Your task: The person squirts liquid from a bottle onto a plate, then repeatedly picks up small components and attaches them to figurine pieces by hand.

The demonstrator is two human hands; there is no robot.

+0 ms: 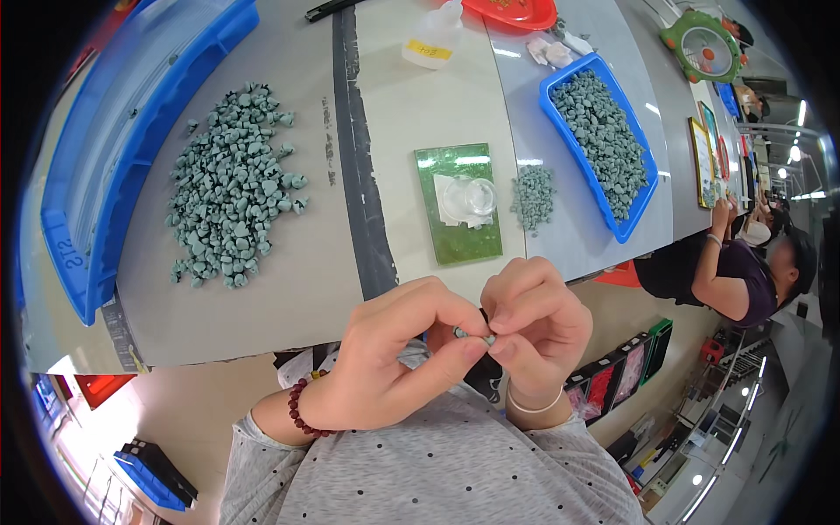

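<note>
Close together in front of my body, my left hand [398, 350] and my right hand [541, 328] meet at their fingertips. The left thumb and forefinger pinch a small grey-green piece [461, 332]. Against it, the right thumb and fingertips close on another tiny greenish piece [489, 339], mostly hidden by the fingers. Just beyond the hands lies a green board [472, 247] with a small clear round dish [479, 199] on a white patch. Left of it spreads a large pile of grey-green pieces [232, 188] with dark parts. A smaller pile of little pieces [532, 197] lies right of the board.
A blue tray [623, 231] of small grey-green pieces stands at the right. At the left is a larger blue tray [96, 219]. A clear bottle [429, 48], a red dish [516, 10] and a green fan [703, 48] are farther back. Another person [744, 280] works at the right.
</note>
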